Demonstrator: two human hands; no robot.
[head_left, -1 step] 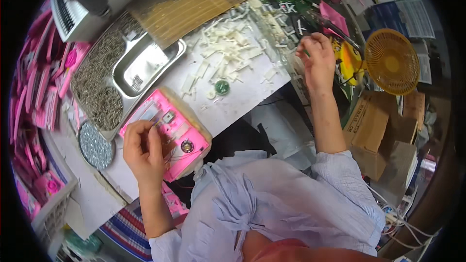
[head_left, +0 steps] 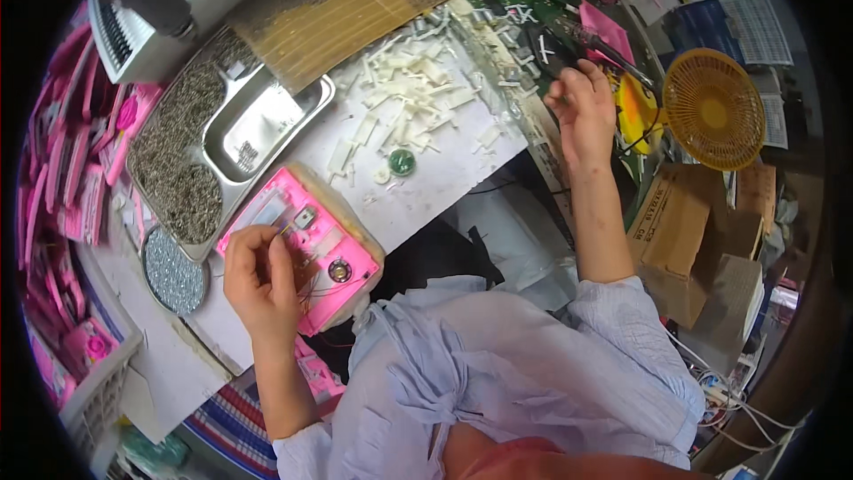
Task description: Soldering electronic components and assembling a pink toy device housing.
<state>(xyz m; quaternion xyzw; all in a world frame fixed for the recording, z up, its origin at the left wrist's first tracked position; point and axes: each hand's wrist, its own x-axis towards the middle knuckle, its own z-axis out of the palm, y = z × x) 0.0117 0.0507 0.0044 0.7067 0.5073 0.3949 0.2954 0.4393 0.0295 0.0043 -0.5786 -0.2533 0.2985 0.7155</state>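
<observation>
A pink plastic housing [head_left: 355, 263] lies open on a padded block at the table's front edge, with a small metal part [head_left: 305, 217], a round metal-rimmed part [head_left: 339, 270] and thin wires inside. Over its left side is my left hand [head_left: 263, 280], thumb and forefinger pinched together. A thin yellowish wire shows at those fingertips. My right hand [head_left: 587, 116] is raised at the right, fingers curled and thumb closed toward them; what they hold, if anything, is too small to make out. Just beyond it lies a black rod-like tool [head_left: 613, 55] with a cable.
White plastic pieces [head_left: 404, 93] are heaped mid-table, near a small green round container [head_left: 402, 162]. A metal tray [head_left: 324, 102] of small metal parts stands left, beside a dish of silvery bits [head_left: 175, 271]. Pink housings [head_left: 67, 169] fill the far left. An orange basket [head_left: 753, 116] and cardboard box [head_left: 668, 236] stand right.
The whole view has shifted slightly. Both hands keep nearly the same pose, and the pink housing stays where it was.
</observation>
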